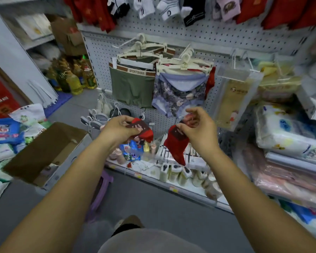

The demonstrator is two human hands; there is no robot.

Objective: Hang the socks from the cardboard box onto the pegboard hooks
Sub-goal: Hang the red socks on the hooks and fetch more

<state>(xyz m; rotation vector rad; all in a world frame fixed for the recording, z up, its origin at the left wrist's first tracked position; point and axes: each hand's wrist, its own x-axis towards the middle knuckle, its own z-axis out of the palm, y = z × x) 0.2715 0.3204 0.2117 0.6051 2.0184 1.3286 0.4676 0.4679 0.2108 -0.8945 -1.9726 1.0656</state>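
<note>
Wore a plain grey garment (150, 241), seen only as a smooth, rounded swell at the bottom edge. Showed the left forearm (67, 179) and right forearm (244, 179) bare from the wrists down to the lower corners. Went bare-handed too: left hand (117, 127), right hand (201, 129). Just above the grey cloth, showed a tan shape (130, 220) over a dark patch, possibly footwear, too blurred to tell.

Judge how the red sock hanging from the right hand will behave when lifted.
Probably floppy: the red sock droops from where the right hand pinches its cuff. Likely light, since a pinch alone carries it. Soft knit, probably: the other sock bunches in the left hand.
</note>
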